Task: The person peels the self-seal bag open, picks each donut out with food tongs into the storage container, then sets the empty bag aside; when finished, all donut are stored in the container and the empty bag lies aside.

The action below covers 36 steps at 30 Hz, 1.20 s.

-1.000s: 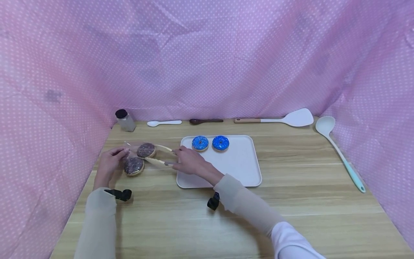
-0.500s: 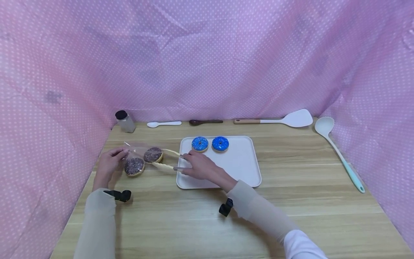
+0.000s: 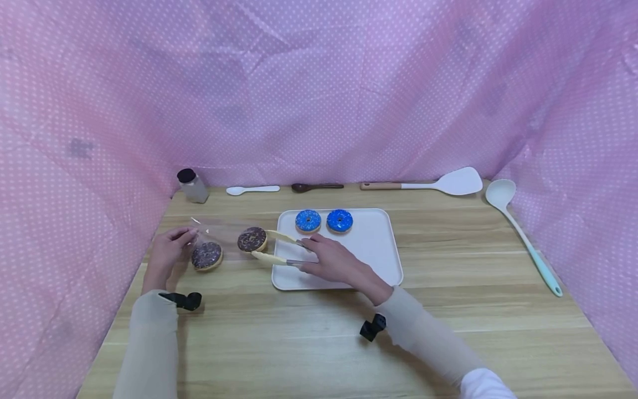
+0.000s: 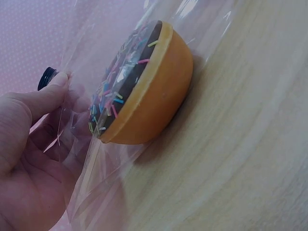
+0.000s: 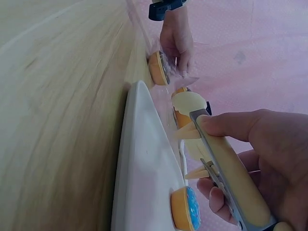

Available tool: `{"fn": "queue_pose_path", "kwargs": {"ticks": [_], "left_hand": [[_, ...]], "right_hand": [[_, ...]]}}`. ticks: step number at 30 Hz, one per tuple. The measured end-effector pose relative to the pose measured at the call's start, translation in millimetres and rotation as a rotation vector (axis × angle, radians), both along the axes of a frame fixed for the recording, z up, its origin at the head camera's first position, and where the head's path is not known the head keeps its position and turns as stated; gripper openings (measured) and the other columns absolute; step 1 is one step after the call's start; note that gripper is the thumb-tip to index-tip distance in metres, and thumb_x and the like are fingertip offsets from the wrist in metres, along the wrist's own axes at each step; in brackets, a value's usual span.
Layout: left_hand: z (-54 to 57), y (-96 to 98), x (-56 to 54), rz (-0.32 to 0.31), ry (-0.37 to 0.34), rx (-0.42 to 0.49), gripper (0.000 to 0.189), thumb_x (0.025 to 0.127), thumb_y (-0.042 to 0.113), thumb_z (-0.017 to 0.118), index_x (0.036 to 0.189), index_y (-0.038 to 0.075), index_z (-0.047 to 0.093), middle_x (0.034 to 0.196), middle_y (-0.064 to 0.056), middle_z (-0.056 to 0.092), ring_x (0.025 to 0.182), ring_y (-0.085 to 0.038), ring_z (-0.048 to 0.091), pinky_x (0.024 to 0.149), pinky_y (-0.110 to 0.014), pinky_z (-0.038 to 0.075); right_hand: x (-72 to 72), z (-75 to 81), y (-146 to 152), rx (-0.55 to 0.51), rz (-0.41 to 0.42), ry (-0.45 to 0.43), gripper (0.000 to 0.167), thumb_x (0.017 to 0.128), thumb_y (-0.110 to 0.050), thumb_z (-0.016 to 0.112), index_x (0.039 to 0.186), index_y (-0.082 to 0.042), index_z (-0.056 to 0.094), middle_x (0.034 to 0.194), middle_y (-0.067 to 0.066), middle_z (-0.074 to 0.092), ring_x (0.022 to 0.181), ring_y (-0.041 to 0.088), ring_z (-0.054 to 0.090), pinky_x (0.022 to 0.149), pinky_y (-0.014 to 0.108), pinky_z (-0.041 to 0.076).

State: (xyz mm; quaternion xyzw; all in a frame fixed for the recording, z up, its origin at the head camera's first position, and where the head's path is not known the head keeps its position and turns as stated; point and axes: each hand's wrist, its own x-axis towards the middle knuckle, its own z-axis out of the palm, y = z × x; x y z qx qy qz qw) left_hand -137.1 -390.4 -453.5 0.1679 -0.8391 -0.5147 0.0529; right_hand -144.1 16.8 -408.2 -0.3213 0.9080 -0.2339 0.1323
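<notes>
Pink polka-dot cloth [image 3: 319, 88] hangs behind the wood-grain table [image 3: 279, 338], and look: the right hand [image 3: 335, 260] grips cream-tipped tongs [image 3: 271, 259], a chocolate doughnut [image 3: 252, 239] between their tips, just off the white tray [image 3: 369, 255] at nine o'clock! The left hand [image 3: 166, 252] pinches a clear plastic bag [image 3: 221, 228], a second chocolate doughnut [image 3: 206, 256] showing through at that hand's three o'clock.

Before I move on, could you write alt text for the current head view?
A person's right grip holds yellow-tipped tongs around a chocolate-iced doughnut, left of a white tray bearing two blue doughnuts. The left grip pinches a clear bag with another chocolate-iced doughnut inside.
</notes>
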Motion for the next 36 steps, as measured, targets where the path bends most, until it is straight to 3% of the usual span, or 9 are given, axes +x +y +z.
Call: {"fn": "queue_pose_path", "kwargs": {"ticks": [6, 11, 19, 28, 36], "left_hand": [[-0.6, -0.3, -0.8, -0.002, -0.003, 0.022, 0.026, 0.09, 0.037, 0.065, 0.104, 0.015, 0.067, 0.087, 0.02, 0.064, 0.078, 0.009, 0.057, 0.069, -0.011, 0.049], [-0.5, -0.9, -1.0, -0.006, 0.009, 0.045, 0.022, 0.091, 0.033, 0.065, 0.104, 0.016, 0.068, 0.082, 0.024, 0.062, 0.077, 0.008, 0.057, 0.067, -0.011, 0.049], [1.0, -0.9, -0.9, 0.006, 0.014, 0.079, 0.014, 0.091, 0.032, 0.065, 0.099, 0.021, 0.068, 0.084, 0.022, 0.064, 0.077, 0.007, 0.057, 0.068, -0.012, 0.05], [3.4, -0.4, 1.5, 0.011, -0.01, 0.015, 0.034, 0.091, 0.035, 0.064, 0.111, 0.008, 0.065, 0.087, 0.02, 0.064, 0.081, 0.005, 0.056, 0.069, -0.012, 0.049], [1.9, -2.8, 0.5, 0.021, -0.005, 0.081, 0.017, 0.091, 0.033, 0.066, 0.102, 0.02, 0.068, 0.081, 0.025, 0.063, 0.076, 0.009, 0.057, 0.067, -0.011, 0.049]], "right_hand": [[4.9, 1.1, 21.1, -0.025, -0.014, 0.018, 0.058, 0.088, -0.043, 0.066, 0.137, -0.014, 0.052, 0.125, 0.004, 0.056, 0.105, 0.018, 0.059, 0.089, 0.033, 0.051], [7.4, 2.7, 38.0, -0.028, -0.037, 0.025, 0.06, 0.088, -0.043, 0.067, 0.137, -0.012, 0.051, 0.124, 0.005, 0.056, 0.1, 0.02, 0.059, 0.086, 0.033, 0.051], [13.2, 2.8, 64.9, -0.011, -0.086, 0.02, 0.06, 0.087, -0.041, 0.069, 0.137, -0.012, 0.052, 0.125, 0.005, 0.058, 0.104, 0.018, 0.059, 0.089, 0.034, 0.051], [25.1, -4.9, 82.6, -0.013, -0.117, -0.024, 0.06, 0.087, -0.041, 0.068, 0.137, -0.012, 0.051, 0.118, 0.004, 0.058, 0.084, 0.012, 0.051, 0.068, 0.024, 0.045], [28.1, -8.8, 96.3, -0.01, -0.143, -0.002, 0.06, 0.087, -0.04, 0.069, 0.137, -0.011, 0.052, 0.115, 0.004, 0.058, 0.082, 0.011, 0.049, 0.062, 0.021, 0.043]]}}
